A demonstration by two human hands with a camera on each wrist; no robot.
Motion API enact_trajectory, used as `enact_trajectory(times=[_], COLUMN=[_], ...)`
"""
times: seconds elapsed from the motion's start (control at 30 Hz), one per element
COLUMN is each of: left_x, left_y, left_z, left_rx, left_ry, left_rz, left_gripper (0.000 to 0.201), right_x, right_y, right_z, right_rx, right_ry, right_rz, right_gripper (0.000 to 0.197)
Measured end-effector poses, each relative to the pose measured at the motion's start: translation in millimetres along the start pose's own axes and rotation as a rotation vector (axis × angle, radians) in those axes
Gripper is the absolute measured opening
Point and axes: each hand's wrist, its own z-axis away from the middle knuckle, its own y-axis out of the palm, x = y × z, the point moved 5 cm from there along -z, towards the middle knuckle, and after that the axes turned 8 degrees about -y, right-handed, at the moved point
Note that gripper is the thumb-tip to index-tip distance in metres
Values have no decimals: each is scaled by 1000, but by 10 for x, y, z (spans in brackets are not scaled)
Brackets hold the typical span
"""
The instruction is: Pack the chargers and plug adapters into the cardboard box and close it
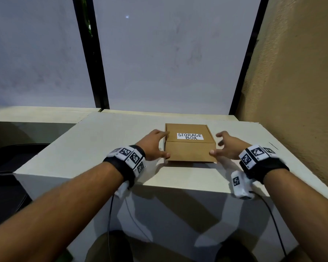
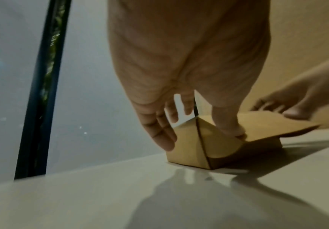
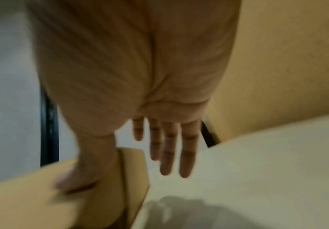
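With both thumbs on the box front, the left hand and right hand, fingers spread, hold nothing; the flap, apparently untucked, may spring open.

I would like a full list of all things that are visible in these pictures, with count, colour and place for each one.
cardboard box: one, brown, closed, on the table between the two hands
label: one, white with black words "STORAGE BOX", on the box lid
table: one, off-white, under the box
window panes: pale grey, behind the table, divided by black frames
wall: one, tan, on the right side
wrist bands: two, black with white patterned marker blocks, one on each wrist
cables: thin, black, hanging below the wrists
left hand: one, fingers spread, thumb and fingers against the box's left side
right hand: one, thumb on the box's near right corner, fingers straight and off the box
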Motion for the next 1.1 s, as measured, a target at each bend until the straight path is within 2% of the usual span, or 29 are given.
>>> enact_trajectory(times=[0.07,0.13,0.23,0.5,0.73,1.1], left_x=[-32,-47,-91,-183,-185,-146], left_y=[-57,-79,-87,-133,-114,-81], left_z=[-72,-137,-200,-283,-334,-446], left_rx=[19,27,-5,-86,-101,-108], left_ry=[54,51,56,105,120,138], left_rz=[-119,-174,-185,-234,-162,-140], left_gripper=[84,82,81,68,60,56], right_x=[98,176,237,269,316,296], right_y=[-86,-112,-122,-181,-157,-155], right_z=[-41,-82,-168,-290,-286,-345], right_rx=[44,108,119,37,3,29], right_ry=[-136,-223,-262,-254,-309,-343], right_rz=[197,354,445,415,400,511], right_gripper=[105,111,106,103,79,71])
